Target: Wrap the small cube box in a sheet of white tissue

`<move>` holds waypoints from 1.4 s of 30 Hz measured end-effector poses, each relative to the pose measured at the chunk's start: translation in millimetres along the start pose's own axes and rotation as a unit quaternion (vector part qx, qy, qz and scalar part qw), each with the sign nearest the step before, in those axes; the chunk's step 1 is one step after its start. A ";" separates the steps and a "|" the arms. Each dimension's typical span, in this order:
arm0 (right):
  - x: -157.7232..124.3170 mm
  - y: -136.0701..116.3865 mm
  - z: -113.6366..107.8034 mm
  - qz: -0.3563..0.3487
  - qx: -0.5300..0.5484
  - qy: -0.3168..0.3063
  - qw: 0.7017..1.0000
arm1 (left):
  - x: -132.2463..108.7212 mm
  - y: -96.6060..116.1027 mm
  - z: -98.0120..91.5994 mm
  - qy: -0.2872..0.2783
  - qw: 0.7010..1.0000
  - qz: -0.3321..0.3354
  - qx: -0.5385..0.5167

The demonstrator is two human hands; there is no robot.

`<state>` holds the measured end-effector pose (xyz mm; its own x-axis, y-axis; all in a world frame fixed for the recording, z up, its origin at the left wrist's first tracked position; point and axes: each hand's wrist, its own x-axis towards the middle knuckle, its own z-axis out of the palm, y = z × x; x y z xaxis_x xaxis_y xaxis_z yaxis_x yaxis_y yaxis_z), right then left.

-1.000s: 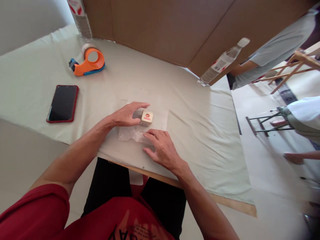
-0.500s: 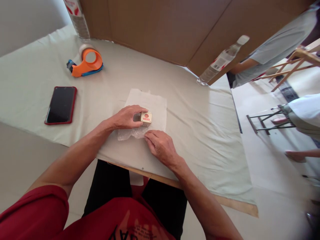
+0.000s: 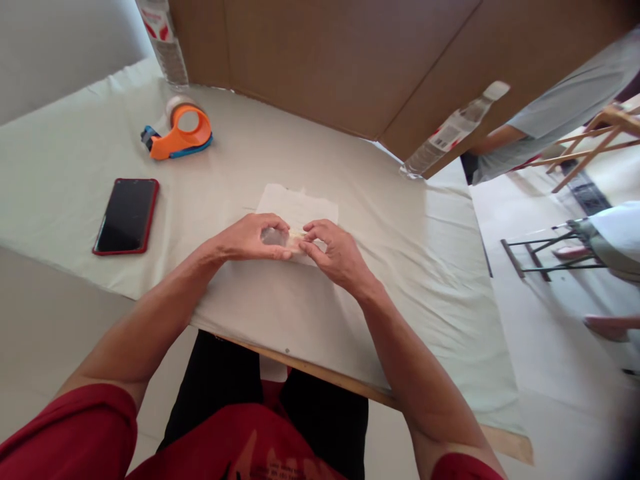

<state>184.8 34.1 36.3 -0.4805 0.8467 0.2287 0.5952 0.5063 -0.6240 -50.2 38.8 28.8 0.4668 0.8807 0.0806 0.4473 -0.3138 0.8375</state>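
A small box [image 3: 294, 238] lies on a sheet of clear bubble wrap [image 3: 300, 203] in the middle of the cloth-covered table [image 3: 400, 267]. The wrap's near edge is folded up over the box, so only a sliver of the box shows. My left hand [image 3: 250, 238] curls round the wrapped box from the left. From the right, my right hand [image 3: 334, 251] pinches the wrap against the box. Both hands are closed on it.
A red-cased phone [image 3: 127, 215] lies face up at the left. An orange tape dispenser [image 3: 179, 131] sits behind it. Two plastic bottles [image 3: 165, 40] [image 3: 453, 133] stand by a tall cardboard wall [image 3: 350, 60]. Other people and stools are at the right.
My right hand has lifted the near edge of the bubble wrap and folded it over the box, which is now mostly covered. My left hand stays on the box.
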 end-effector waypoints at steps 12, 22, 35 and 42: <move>5.3 9.4 17.6 0.073 0.150 0.046 0.985 | 4.2 2.0 23.5 0.085 0.993 -0.031 -0.076; 2.5 9.9 22.0 0.103 0.186 0.057 0.976 | 5.6 4.5 25.1 0.087 0.989 -0.065 -0.097; 5.3 17.1 1.5 0.074 0.037 0.182 0.980 | 7.7 5.1 25.8 0.079 0.981 -0.126 -0.125; -10.7 -28.6 -1.2 -0.082 -0.093 0.048 0.991 | 8.4 1.5 26.1 0.080 0.986 -0.104 -0.104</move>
<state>173.7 10.7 52.6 -0.5225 0.7580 0.3903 0.6276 0.6518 -0.4258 -25.7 36.5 16.6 0.2474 0.9683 -0.0337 0.3462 -0.0559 0.9365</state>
